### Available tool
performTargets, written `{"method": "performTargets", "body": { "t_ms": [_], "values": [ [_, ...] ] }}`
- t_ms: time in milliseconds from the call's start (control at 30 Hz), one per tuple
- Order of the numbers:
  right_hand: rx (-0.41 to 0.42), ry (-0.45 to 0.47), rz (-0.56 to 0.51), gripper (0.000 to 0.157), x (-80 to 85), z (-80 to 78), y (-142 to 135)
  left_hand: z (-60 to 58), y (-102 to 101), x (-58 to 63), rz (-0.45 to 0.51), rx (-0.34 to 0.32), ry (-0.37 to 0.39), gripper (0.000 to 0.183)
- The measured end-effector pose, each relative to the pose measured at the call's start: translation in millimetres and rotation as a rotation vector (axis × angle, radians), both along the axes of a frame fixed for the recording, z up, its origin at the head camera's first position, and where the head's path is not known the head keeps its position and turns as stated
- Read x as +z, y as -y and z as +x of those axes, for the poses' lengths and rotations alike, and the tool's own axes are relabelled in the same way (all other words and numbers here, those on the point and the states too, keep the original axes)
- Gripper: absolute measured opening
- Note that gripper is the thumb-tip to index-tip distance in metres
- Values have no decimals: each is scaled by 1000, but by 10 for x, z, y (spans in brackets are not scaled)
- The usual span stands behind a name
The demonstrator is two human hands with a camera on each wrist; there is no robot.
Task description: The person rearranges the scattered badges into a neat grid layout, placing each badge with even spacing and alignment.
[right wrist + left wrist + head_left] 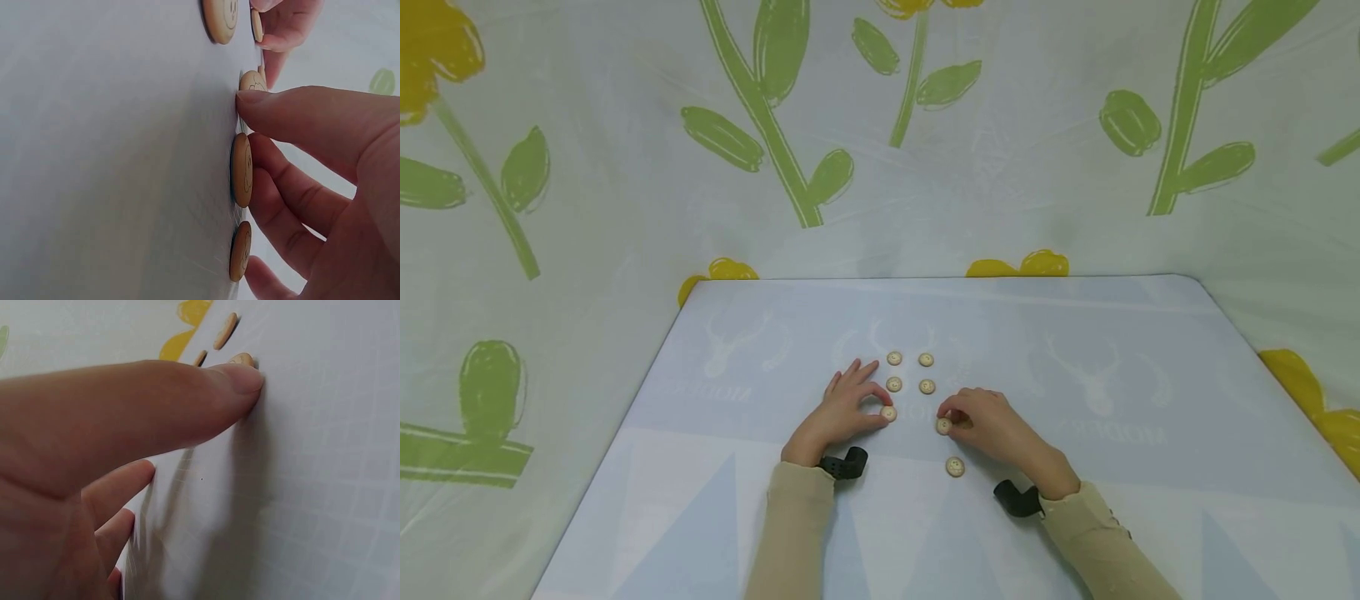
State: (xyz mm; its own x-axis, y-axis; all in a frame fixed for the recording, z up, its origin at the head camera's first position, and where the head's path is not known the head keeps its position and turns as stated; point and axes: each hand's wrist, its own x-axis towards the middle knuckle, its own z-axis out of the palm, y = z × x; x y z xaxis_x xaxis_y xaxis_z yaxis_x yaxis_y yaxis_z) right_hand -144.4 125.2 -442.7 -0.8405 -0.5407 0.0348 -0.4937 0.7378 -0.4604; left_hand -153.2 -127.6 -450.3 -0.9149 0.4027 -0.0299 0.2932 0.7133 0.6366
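In the head view, my left hand pinches a small round wooden disc between thumb and index finger, the other fingers spread. Its thumb covers most of that disc in the left wrist view. Across a short gap, my right hand holds another wooden disc at its edge with the fingertips. The right wrist view shows the thumb against this disc, which bears a thin line drawing. Beyond the hands, more discs lie flat in two short rows of two.
One more disc lies nearer the body, below the right hand. All rest on a pale blue and white patterned tabletop. A flower-print cloth rises behind the far edge. Dark wrist cameras sit on both wrists.
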Motion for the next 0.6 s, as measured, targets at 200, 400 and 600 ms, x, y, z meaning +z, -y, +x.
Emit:
{"method": "performTargets", "body": {
  "t_ms": [200,400,600],
  "values": [
    [-40,52,-32,16,14,8,19,3,4,5,-3,1,1,15],
    [-49,99,-85,14,4,1,7,1,10,0,1,1,2,15],
    [-44,109,-114,14,14,-6,-17,-3,5,-1,8,0,8,14]
  ]
}}
